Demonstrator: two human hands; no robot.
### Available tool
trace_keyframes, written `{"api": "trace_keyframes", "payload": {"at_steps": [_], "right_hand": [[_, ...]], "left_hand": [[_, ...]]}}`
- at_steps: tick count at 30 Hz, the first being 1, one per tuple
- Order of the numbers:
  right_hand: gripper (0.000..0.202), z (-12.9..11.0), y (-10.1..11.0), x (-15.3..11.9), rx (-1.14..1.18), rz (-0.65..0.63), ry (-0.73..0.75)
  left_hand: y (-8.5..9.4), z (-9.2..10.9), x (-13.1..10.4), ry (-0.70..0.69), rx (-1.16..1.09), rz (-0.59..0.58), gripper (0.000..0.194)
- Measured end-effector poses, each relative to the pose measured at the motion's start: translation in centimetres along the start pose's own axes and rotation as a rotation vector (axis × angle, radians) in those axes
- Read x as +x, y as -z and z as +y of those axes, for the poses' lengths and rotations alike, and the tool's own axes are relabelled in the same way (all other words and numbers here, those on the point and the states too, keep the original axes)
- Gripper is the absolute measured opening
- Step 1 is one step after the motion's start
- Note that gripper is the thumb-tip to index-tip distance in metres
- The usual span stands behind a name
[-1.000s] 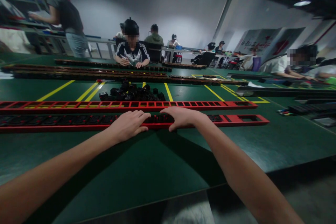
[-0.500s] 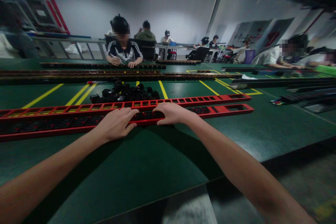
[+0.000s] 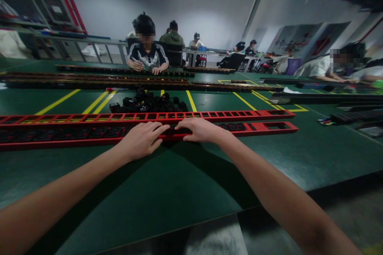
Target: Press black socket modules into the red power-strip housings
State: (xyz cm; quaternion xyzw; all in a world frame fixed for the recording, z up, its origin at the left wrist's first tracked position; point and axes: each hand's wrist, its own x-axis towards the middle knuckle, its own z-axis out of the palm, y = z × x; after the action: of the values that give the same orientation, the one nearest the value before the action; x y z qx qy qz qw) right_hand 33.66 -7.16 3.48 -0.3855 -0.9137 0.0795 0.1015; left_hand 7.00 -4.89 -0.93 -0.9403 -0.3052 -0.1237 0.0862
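A red metal strip [image 3: 251,129] fitted with a row of black sockets [image 3: 110,132] lies across the green table, nearest to me. My left hand [image 3: 143,139] is closed over it, fingers across the sockets and thumb at the front edge. Just to its right, my right hand [image 3: 199,130] curls over the same strip, thumb low on the front side. Between my fingertips a dark socket shows only in part. A second red strip [image 3: 278,118], with bare rectangular openings, runs parallel right behind. Beyond that lies a heap of loose black parts [image 3: 149,102].
Long dark strips [image 3: 119,81] lie across the table farther back. At the right are black rails [image 3: 314,97] and a cable bundle [image 3: 344,118] with coloured ends. A co-worker [image 3: 148,53] sits opposite; others are at the right and behind. The table's front edge [image 3: 209,220] slants upward to the right.
The view has shifted slightly, so the table and people appear farther right. My left index finger reaches closer to my right fingertips, narrowing the gap. Both hands stay on the socketed strip.
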Motion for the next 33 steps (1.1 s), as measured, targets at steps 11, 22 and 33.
{"api": "trace_keyframes", "payload": {"at_steps": [11, 22, 33], "right_hand": [[0.041, 0.02, -0.14, 0.22, 0.048, -0.006, -0.026], [0.04, -0.16, -0.07, 0.21, 0.023, -0.012, -0.023], [0.037, 0.1, 0.23, 0.14, 0.089, -0.021, -0.051]], "left_hand": [[0.3, 0.62, 0.2, 0.017, 0.0, -0.042, 0.05], [0.08, 0.78, 0.23, 0.037, 0.005, -0.029, 0.048], [-0.03, 0.7, 0.18, 0.039, -0.017, -0.02, 0.049]]}}
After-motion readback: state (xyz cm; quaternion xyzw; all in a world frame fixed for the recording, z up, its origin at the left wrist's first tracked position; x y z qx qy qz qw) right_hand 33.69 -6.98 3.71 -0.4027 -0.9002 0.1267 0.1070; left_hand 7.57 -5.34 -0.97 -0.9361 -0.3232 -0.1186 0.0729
